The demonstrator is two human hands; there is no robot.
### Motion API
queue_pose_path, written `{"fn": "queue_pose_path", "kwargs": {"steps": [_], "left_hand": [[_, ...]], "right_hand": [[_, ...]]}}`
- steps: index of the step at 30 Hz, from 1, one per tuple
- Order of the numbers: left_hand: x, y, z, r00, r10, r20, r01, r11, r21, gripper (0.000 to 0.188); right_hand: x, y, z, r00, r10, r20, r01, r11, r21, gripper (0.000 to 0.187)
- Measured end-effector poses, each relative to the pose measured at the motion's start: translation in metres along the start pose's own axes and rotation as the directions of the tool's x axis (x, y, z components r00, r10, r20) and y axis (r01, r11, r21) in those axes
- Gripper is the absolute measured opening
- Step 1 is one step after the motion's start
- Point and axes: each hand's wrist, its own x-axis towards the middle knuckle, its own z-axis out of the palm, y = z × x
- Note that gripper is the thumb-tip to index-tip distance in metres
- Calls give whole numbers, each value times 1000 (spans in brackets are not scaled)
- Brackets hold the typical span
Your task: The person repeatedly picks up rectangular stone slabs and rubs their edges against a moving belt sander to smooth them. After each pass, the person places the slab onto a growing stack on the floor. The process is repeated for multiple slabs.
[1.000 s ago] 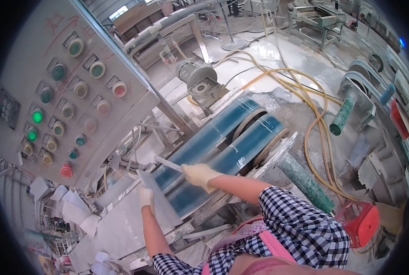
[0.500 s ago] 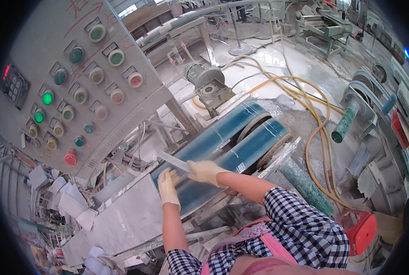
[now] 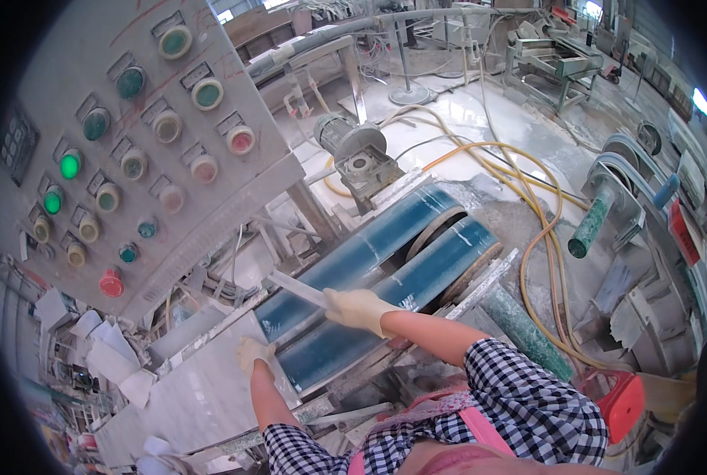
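Right hand (image 3: 359, 307) closed on one end of a thin pale strip (image 3: 299, 289), which slants across the two blue belts (image 3: 385, 231); whether it touches them, cannot tell. Left hand (image 3: 253, 353) apart from the right, low over the pale worktop (image 3: 199, 400) by the belts' near end; fingers partly hidden, can't tell if they grip anything. Step in hand, by my reading: handling the strip at the belt end. Next move would call for a firm hold, the strip's angle controlled, left fingers clear of the belts.
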Motion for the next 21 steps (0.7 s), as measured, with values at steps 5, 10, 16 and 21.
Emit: {"fn": "queue_pose_path", "kwargs": {"steps": [5, 10, 16, 21], "left_hand": [[14, 11, 27, 993, 73, -90, -60, 989, 133, 72], [32, -9, 2, 954, 239, -182, -244, 970, -8, 29], [-20, -13, -30, 943, 333, 17, -92, 309, -946, 32], [-74, 81, -3, 924, 381, 2, -9, 28, -1000, 26]], "right_hand": [[0, 1, -1, 1000, 9, -10, -9, 1000, -7, 33], [-1, -1, -4, 998, 55, 26, -54, 998, -15, 32], [-2, 1, -6, 999, 35, 1, -35, 999, 7, 36], [-3, 9, -9, 1000, 10, 6, -10, 1000, -19, 53]]}}
